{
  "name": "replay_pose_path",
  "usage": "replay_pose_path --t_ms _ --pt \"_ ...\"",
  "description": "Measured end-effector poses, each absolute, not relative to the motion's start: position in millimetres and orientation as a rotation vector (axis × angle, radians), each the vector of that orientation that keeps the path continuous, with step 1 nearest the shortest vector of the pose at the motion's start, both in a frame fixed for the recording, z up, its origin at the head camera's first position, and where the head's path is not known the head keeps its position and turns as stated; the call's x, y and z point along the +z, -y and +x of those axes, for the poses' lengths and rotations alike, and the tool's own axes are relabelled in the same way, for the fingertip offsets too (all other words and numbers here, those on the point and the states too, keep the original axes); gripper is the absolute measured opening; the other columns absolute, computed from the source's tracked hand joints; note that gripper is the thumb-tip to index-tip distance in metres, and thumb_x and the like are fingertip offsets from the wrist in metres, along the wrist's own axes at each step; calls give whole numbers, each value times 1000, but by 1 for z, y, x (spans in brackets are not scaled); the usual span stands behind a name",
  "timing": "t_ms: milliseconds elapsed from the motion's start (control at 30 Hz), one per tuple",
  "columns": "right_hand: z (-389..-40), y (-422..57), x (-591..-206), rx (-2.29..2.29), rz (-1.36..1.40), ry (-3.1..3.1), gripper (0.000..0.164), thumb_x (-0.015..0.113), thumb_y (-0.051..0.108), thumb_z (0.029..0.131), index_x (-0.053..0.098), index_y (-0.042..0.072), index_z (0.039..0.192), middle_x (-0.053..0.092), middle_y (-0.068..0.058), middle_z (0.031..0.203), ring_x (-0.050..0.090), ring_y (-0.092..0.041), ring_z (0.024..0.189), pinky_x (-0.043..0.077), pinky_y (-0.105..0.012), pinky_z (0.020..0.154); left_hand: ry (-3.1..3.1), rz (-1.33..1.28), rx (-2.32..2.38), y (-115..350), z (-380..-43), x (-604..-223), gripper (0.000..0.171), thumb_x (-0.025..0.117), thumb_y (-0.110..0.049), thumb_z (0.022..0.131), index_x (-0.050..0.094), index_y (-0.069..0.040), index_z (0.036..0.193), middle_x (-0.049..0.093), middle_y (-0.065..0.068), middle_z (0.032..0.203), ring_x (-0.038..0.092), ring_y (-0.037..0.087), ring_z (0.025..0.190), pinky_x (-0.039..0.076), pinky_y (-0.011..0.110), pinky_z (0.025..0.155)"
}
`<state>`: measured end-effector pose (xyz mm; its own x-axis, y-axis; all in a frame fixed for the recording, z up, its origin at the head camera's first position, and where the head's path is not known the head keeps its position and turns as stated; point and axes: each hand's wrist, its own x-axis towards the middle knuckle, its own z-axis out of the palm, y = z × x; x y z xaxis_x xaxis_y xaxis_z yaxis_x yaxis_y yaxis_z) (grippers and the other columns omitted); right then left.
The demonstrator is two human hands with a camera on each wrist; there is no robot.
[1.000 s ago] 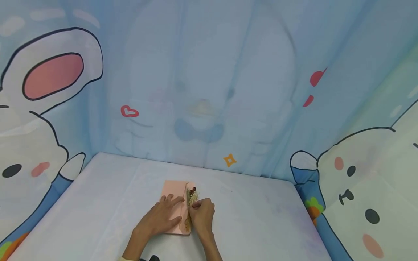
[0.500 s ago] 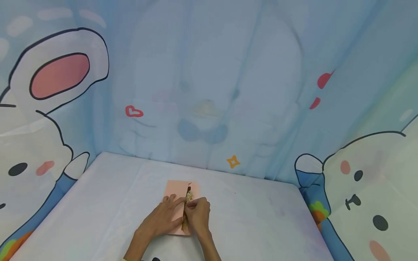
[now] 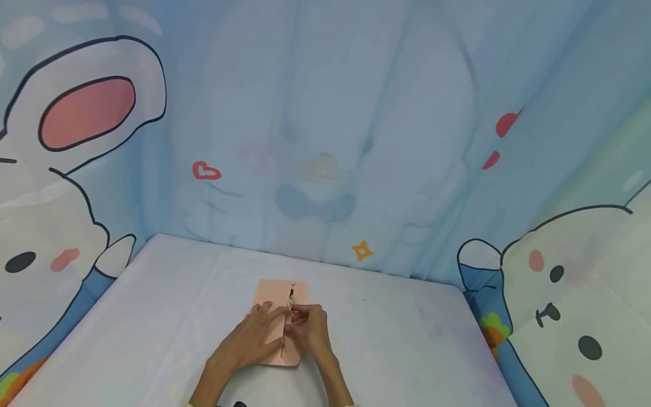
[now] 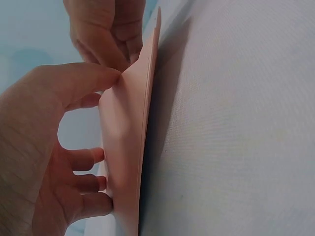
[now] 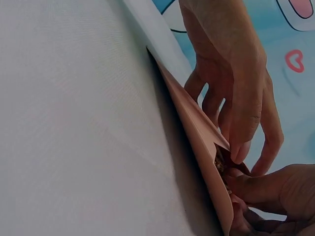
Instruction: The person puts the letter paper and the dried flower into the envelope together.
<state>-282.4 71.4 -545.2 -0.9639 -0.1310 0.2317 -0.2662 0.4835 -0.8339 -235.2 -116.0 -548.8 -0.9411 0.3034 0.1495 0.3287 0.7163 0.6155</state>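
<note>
A pink paper envelope [image 3: 272, 291] lies on the white table, its slit running lengthwise toward the right side. My left hand [image 3: 249, 334] rests on it with fingers spread; the thumb and fingertips press the paper beside the slit. A small bunch of dried flowers [image 3: 291, 304], pale blooms and thin stems, sits mostly inside the slit. My right hand [image 3: 311, 328] pinches the bunch at the opening with thumb and fingertips. In the right wrist view, brownish bits of the flowers [image 5: 219, 163] show between the raised paper edges. Most of the bunch is hidden by paper and fingers.
The white tabletop [image 3: 396, 333] extends around the envelope. Behind it hangs a blue curtain [image 3: 325, 113] printed with cartoon animals, which continues along both sides. A small dark object [image 3: 239, 404] shows at the bottom edge of the head view.
The dried flowers have moved left from the envelope's right part into the slit, so less of them shows. The right hand moved slightly left with them; the left hand stays on the envelope.
</note>
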Motion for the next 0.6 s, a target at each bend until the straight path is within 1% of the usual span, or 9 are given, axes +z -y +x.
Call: replay_pose_path --t_ms 33,167,233,300,367,433,533,600 --pt "-284 -71 -549 1493 360 2599 34 90 -10 77 80 -13 110 78 -15 81 71 -12 67 63 -23 63 2881 -533 -1054 116 -234 -549 61 69 -41 105 52 -23 161 40 31 171 35 62 157 37 75 124" --pt "-292 -74 -578 1418 404 2577 27 84 -4 79 82 -10 106 77 -4 73 67 -4 61 58 -20 57 2880 -577 -1075 113 -229 -551 62 67 -41 107 51 -19 162 39 32 171 35 62 158 37 74 125" --pt "-296 -76 -590 1398 409 2546 27 82 -5 77 83 -9 104 76 0 70 65 -1 59 57 -18 55 2881 -593 -1055 111 -227 -552 61 65 -42 107 51 -19 162 40 32 171 36 61 157 38 73 124" --pt "-296 -78 -593 1379 440 2521 27 81 -7 77 82 -10 103 75 0 71 65 -2 59 57 -18 54 2881 -600 -1039 110 -226 -552 62 65 -43 107 50 -19 163 39 32 171 36 61 157 38 73 124" --pt "-291 -79 -580 1409 403 2543 29 86 -9 77 82 -10 106 76 -4 73 67 -5 62 59 -20 57 2882 -592 -1028 111 -227 -551 62 66 -43 107 50 -21 162 40 31 171 37 61 157 38 74 124" --pt "-283 -82 -563 1409 352 2570 35 91 -9 75 81 -10 109 75 -7 77 68 -8 65 61 -23 60 2881 -585 -1016 113 -227 -551 62 68 -42 107 50 -24 163 40 30 171 38 61 156 39 76 122" --pt "-274 -91 -540 1333 219 2618 43 96 -4 75 80 -7 115 75 -8 81 67 -10 70 59 -23 63 2878 -566 -982 119 -228 -551 63 70 -42 106 49 -28 164 41 31 170 41 62 153 44 77 116" --pt "-274 -101 -535 1230 173 2608 42 95 0 79 81 -5 118 76 -8 84 67 -11 74 56 -22 66 2894 -520 -982 124 -227 -551 64 70 -45 106 47 -32 165 39 29 172 39 62 155 46 79 113"
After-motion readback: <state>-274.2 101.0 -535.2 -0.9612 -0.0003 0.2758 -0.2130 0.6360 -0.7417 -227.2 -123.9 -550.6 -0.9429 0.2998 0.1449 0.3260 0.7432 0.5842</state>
